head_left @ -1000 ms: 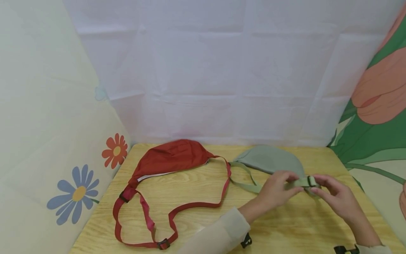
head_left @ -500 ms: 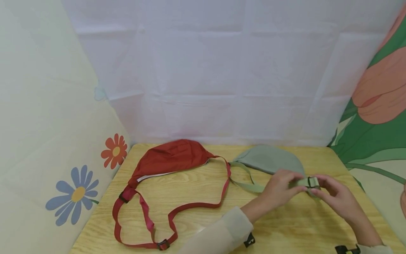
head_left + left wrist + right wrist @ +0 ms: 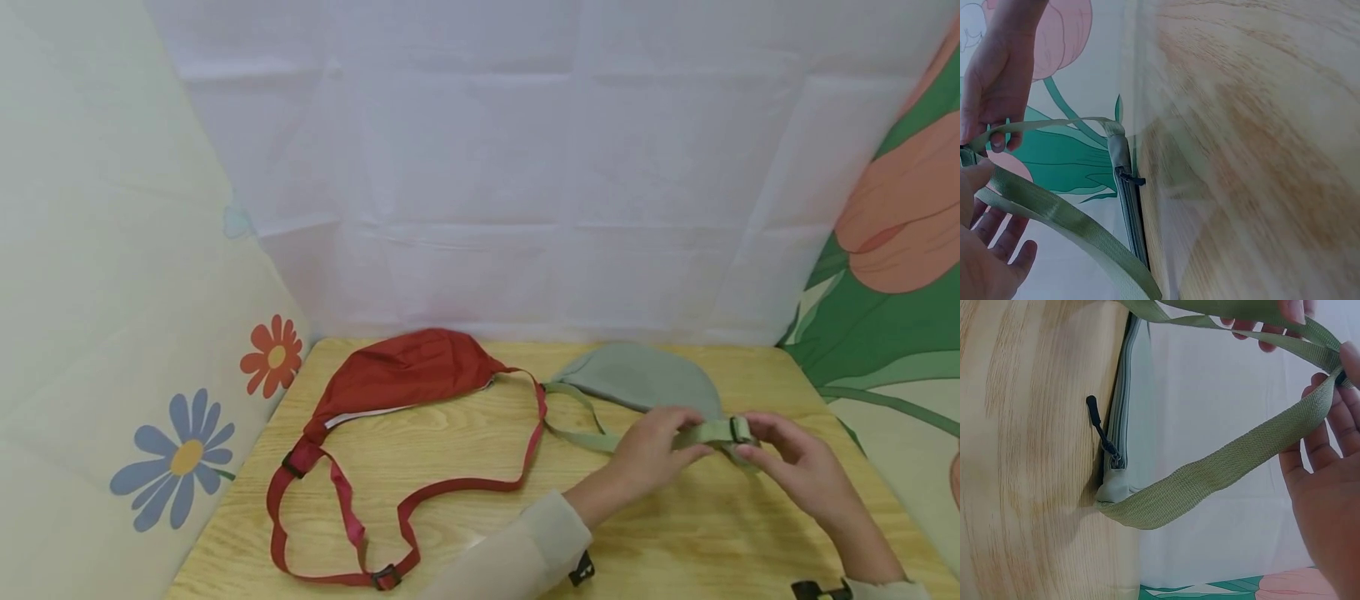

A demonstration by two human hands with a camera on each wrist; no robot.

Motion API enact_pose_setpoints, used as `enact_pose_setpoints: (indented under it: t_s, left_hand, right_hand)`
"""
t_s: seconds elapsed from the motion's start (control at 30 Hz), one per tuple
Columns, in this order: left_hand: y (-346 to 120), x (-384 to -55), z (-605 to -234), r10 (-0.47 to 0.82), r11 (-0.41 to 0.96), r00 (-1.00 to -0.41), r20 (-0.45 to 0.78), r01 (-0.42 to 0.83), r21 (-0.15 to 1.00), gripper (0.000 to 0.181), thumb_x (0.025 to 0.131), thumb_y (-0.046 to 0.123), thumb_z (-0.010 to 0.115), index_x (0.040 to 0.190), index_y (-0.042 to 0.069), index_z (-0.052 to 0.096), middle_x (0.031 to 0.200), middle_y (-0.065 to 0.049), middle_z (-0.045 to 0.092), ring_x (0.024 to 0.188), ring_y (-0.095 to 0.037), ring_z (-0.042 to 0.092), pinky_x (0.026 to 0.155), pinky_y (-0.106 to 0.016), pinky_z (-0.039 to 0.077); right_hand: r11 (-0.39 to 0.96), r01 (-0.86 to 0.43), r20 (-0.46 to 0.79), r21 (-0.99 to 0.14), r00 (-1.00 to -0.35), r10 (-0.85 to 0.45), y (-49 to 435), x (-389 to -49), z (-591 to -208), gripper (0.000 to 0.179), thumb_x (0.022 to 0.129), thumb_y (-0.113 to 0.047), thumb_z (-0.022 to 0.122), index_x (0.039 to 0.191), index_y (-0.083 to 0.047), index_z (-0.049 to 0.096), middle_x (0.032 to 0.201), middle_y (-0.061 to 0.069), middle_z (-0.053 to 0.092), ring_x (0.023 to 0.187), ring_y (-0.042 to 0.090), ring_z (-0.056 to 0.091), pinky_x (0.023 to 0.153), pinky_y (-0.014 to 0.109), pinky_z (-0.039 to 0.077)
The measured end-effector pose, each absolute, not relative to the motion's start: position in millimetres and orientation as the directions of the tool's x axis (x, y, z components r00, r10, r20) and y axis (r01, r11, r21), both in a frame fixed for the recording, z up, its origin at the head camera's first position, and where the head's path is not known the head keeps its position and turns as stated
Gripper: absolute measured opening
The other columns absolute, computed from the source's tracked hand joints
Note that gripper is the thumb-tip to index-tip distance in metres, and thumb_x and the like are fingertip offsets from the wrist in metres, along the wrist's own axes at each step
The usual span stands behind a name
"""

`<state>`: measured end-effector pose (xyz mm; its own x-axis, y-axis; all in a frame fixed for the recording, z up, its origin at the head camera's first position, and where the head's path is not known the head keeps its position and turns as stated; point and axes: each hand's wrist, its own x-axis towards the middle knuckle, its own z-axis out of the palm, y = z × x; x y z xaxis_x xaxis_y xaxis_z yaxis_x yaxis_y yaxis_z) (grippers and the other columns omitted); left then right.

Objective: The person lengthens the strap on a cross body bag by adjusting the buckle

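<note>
A grey-green waist bag (image 3: 637, 375) lies at the back right of the table, its zipper (image 3: 1121, 400) facing the wrist cameras. Its light green webbing strap (image 3: 1210, 462) is lifted off the table at the right. My left hand (image 3: 652, 450) pinches the strap between thumb and fingers, left of a dark slider buckle (image 3: 738, 429). Right at that buckle, my right hand (image 3: 802, 467) grips the strap with thumb and fingertips. In the left wrist view, two strap layers (image 3: 1066, 215) run down from the left fingers, and a thinner length goes up to the bag's end.
A red waist bag (image 3: 412, 371) lies on the left half of the wooden table (image 3: 480, 450). Its long red strap (image 3: 465, 485) loops toward the front edge, with a black buckle (image 3: 386, 577). A white sheet (image 3: 465, 167) hangs behind the table.
My left hand slid right toward the buckle half a second ago, then came back left along the strap, showing more webbing between the hands. The right hand stays at the buckle.
</note>
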<state>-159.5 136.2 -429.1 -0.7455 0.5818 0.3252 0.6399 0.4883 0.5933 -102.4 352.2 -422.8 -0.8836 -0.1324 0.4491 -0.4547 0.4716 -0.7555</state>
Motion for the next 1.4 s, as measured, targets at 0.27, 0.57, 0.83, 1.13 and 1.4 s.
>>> enact_pose_setpoints:
  t_s: [0.27,0.57,0.83,1.13,1.4]
  left_hand:
    - [132.8,-163.7,-432.1,0.57,0.444,-0.713,0.409,0.686,0.577,0.037,0.093,0.042,0.069,0.125,0.022,0.07,0.119,0.013,0.068,0.105,0.003,0.057,0.084,-0.006,0.04]
    - [133.6,-161.1,-420.8,0.622,0.496,-0.625,0.471,0.78,0.381,0.037,0.092,0.041,0.072,0.123,0.021,0.072,0.118,0.012,0.071,0.106,-0.002,0.057,0.088,-0.005,0.038]
    - [133.5,-157.2,-418.8,0.646,0.506,-0.579,0.498,0.813,0.289,0.038,0.092,0.042,0.073,0.122,0.019,0.072,0.116,0.011,0.072,0.106,-0.005,0.058,0.092,-0.008,0.041]
    - [127.4,-160.1,-429.3,0.623,0.563,-0.695,0.359,0.717,0.411,0.043,0.095,0.041,0.071,0.132,0.021,0.065,0.13,0.01,0.065,0.12,-0.004,0.057,0.099,-0.012,0.042]
    - [121.7,-160.2,-426.9,0.635,0.505,-0.611,0.472,0.791,0.346,0.036,0.099,0.041,0.064,0.129,0.02,0.067,0.124,0.01,0.069,0.112,-0.004,0.059,0.097,-0.009,0.04]
  right_hand:
    - [0.444,-0.491,0.468,-0.75,-0.867,-0.17,353.9,-102.8,-422.7,0.039,0.087,0.019,0.065,0.124,0.008,0.06,0.105,-0.009,0.068,0.095,0.002,0.062,0.082,0.011,0.047]
    - [0.467,-0.513,0.464,-0.72,-0.856,-0.227,354.6,-103.4,-421.3,0.04,0.087,0.018,0.066,0.125,0.005,0.061,0.106,-0.009,0.068,0.096,0.001,0.062,0.084,0.011,0.045]
    - [0.46,-0.52,0.457,-0.72,-0.854,-0.25,352.4,-103.0,-421.0,0.04,0.088,0.018,0.065,0.127,0.009,0.059,0.115,-0.014,0.067,0.103,-0.002,0.062,0.089,0.009,0.044]
    - [0.49,-0.477,0.436,-0.73,-0.877,-0.203,351.4,-101.9,-420.6,0.037,0.088,0.014,0.067,0.124,0.006,0.062,0.101,-0.007,0.069,0.095,0.002,0.062,0.084,0.011,0.044]
    - [0.49,-0.472,0.42,-0.733,-0.881,-0.219,351.5,-102.6,-419.5,0.037,0.088,0.014,0.068,0.123,0.004,0.061,0.11,-0.015,0.067,0.102,-0.003,0.06,0.08,0.011,0.046]
